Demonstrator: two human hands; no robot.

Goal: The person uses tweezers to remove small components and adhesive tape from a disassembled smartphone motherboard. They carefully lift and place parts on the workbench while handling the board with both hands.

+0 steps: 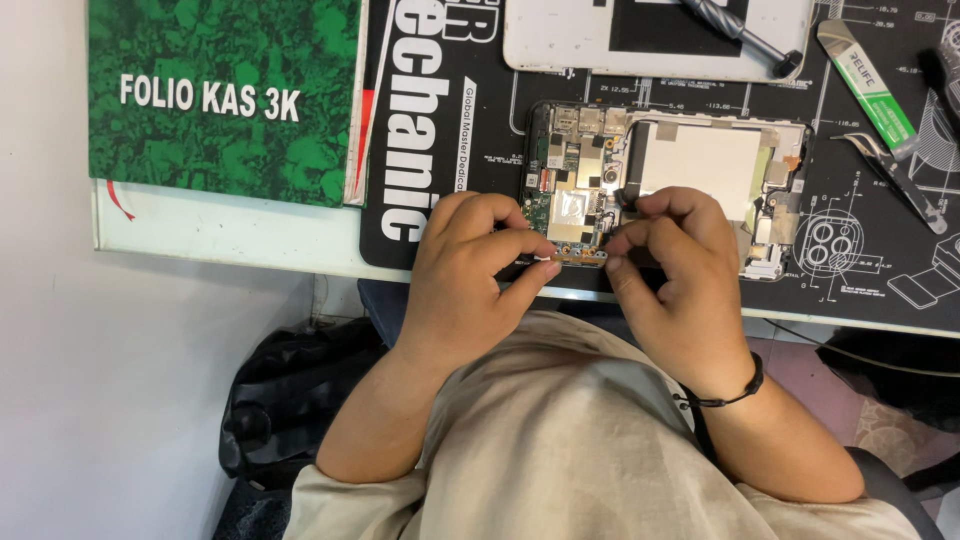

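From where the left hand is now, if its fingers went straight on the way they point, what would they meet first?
The left hand points its fingertips rightward along the near edge of the opened phone. Going straight on, they would most likely first meet the fingertips of the right hand, which sit just across a small gap, though depth is hard to judge.

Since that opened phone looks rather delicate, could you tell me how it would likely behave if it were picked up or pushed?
The opened phone is flat and thin, so it would probably slide on the black work mat rather than roll or tip. Its bare circuit boards look fragile, likely easy to damage under pressure. The left hand and right hand pinch at its near edge, which suggests small parts there.
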